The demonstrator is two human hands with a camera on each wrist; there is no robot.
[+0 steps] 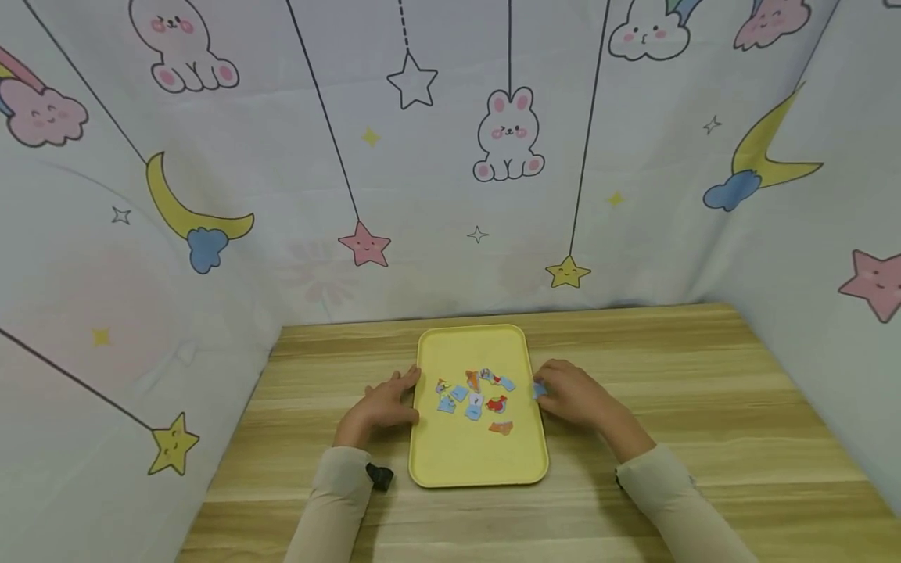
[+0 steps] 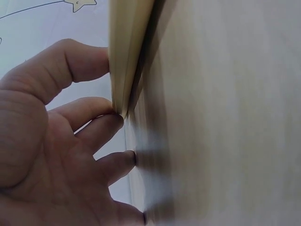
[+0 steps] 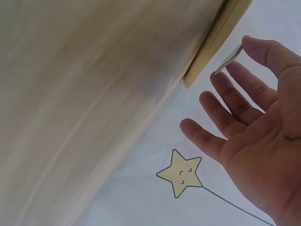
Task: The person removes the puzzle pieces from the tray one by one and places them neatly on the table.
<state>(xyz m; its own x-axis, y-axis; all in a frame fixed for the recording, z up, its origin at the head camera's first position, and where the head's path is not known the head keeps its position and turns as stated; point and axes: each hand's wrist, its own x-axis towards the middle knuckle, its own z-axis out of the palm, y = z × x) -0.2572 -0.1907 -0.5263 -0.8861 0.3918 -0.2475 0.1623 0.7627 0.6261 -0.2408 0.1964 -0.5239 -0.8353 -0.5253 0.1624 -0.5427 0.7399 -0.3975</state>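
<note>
Apparently light, thin and stiff, the piece (image 1: 540,390) is pinched at its edges, the advisable hold, between the right fingers (image 3: 231,96), while the left fingers (image 2: 90,107) rest loosely spread against the tray (image 1: 479,467).

Before you, a wood-grained bench (image 1: 718,391) spans the lower part of the head view, its light brown bands and darker streaks running from side to side. Its far edge crosses just below mid-frame. Directly on it, around the lower centre, you have a yellow tray (image 1: 450,457) lying flat, with rounded corners, a raised rim, and its long sides running up the frame.
</note>
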